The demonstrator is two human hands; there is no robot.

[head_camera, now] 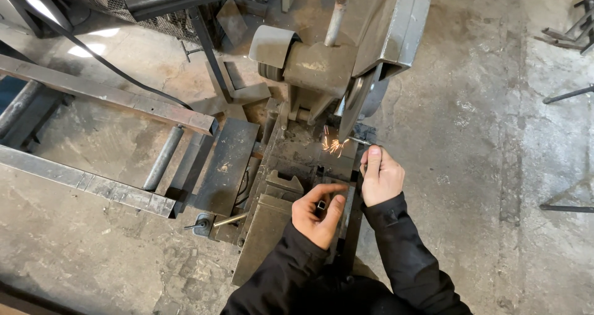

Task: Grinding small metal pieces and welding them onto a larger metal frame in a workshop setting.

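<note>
- The left hand [318, 213] sits nearest, its grip pinching a short dark tube piece [321, 207] between thumb and fingers, held low over the saw base [272, 228], well back from the blade, likely to keep it out of the way.
- The right hand [380, 176] lies just beyond, fingers pressed together around the near end of a thin metal bar [360, 142]; the grip stays at the bar's end, so the fingers are clear of the cut while the bar is steadied.
- The bar's far end touches the blade [356, 107], where sparks [334, 145] fly out to the left, away from both hands.
- Above, the grey guard [396, 24] covers the upper blade, and the motor housing [318, 64] sits beside it.
- To the left, a roller stand [164, 157] and steel rails [105, 92] lie level with the saw bed, seemingly to carry long stock.
- All of it stands on a stained concrete floor [482, 135].
</note>
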